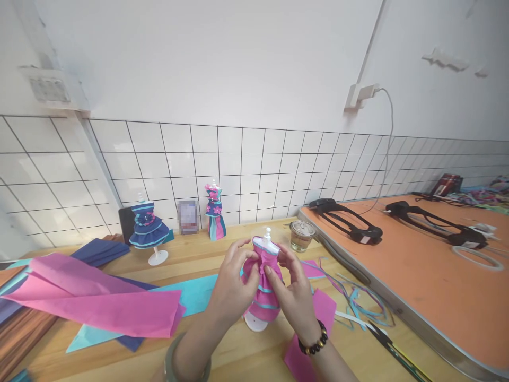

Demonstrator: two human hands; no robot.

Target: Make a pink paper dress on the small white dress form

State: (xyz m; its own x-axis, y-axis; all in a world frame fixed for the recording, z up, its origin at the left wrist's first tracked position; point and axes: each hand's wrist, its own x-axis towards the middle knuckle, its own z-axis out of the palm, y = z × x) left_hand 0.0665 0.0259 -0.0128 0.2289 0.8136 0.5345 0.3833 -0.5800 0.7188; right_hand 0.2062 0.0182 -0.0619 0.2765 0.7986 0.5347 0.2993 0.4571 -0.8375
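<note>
A small white mannequin stand (256, 322) wears a pink doll dress (265, 307) with tiered ruffles and light-blue trim. My left hand (235, 276) is on the dress's left side, its fingers bent and pinching the pink bodice at the waist. From the right, my right hand (295, 284) closes on the same bodice, with the thumb pressed to its front and the fingers curled behind. The white neck knob shows above the dress. Part of the bodice is hidden by my fingers.
Pink sheets (103, 302), a turquoise sheet (199, 292) and navy pieces (99, 251) lie left. A blue dress on a stand (149, 233) and another dressed figure (215, 212) stand behind. A glass cup (301, 236), thin strips (363, 302) and a yellow-black cutter (397, 353) are right.
</note>
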